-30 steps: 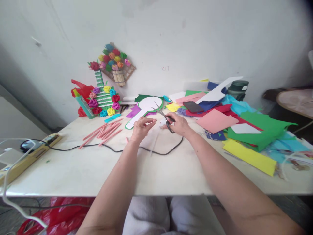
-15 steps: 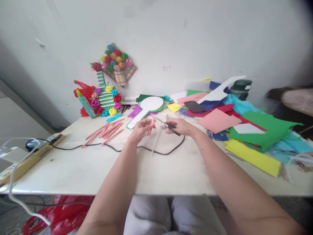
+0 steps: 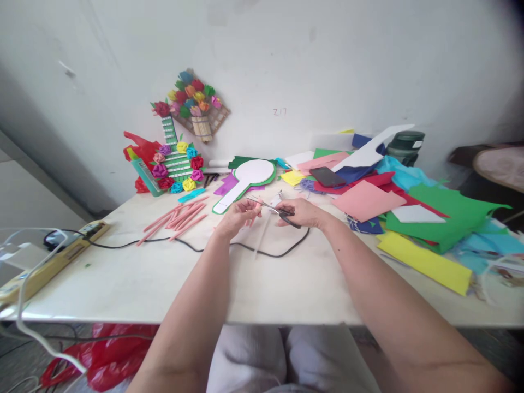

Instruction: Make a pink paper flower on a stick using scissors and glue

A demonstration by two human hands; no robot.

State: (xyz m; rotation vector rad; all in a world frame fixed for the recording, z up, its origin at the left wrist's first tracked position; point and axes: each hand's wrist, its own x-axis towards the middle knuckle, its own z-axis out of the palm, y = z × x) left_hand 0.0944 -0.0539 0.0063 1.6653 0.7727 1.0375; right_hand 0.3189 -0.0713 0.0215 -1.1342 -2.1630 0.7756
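Between the fingers of my left hand (image 3: pixel 235 216) is a small pink paper strip (image 3: pixel 254 213), pinched near its upper end. My right hand (image 3: pixel 301 212) grips black-handled scissors (image 3: pixel 291 219), whose blades point left and reach the pink strip at my left fingertips. Just under the blades lie a clear glue stick (image 3: pixel 261 240) and part of a glue gun (image 3: pixel 278 197). Several rolled pink paper sticks (image 3: pixel 184 216) lie left of my hands. Behind them rests a white round-headed cutout with a long handle (image 3: pixel 254 172) on a green backing.
A flower-covered guitar-shaped craft (image 3: pixel 178 161) and a green glue bottle (image 3: pixel 146 177) stand at the back left. Coloured sheets (image 3: pixel 442 210) and a phone (image 3: pixel 327 177) are piled on the right. A black cord (image 3: pixel 282 256) crosses the table from a power strip (image 3: pixel 53 267).
The scissors have swung slightly and their blades now lie across the pink strip at my left fingertips. The strip has tilted a little. Both hands stay in nearly the same place.
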